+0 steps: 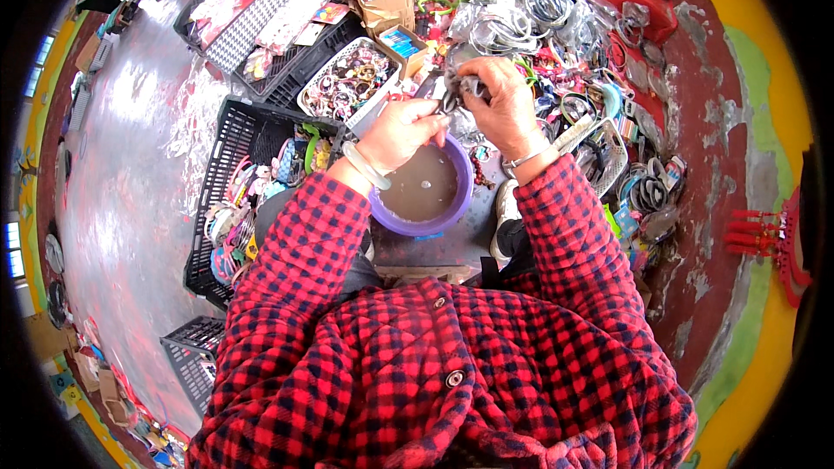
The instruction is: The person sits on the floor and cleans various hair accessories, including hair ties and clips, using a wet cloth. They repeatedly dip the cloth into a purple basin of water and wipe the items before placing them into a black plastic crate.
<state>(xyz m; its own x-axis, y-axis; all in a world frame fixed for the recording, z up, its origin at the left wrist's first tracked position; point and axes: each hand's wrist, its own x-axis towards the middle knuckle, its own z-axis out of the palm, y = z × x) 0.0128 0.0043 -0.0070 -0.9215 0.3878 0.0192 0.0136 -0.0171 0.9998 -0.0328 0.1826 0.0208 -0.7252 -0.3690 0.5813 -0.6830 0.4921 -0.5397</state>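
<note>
Over the far rim of a purple basin [465, 182] of murky brown water, both my hands are close together. My right hand [506, 111] is closed around a dark grey, crumpled, cloth-like piece [469, 85], partly hidden by the fingers. My left hand [401, 133], a pale bangle on its wrist, is closed with thumb and fingers pinched at the dark strip beside that piece. Whether the strip and the crumpled piece are one thing, I cannot tell.
Left of the basin stands a black crate [213, 152] of colourful hair accessories. A white tray [306, 104] of small hair ties is behind it. Headbands and bagged hoops [547, 4] pile up at the far right. A white basket [618, 156] lies beyond my right wrist.
</note>
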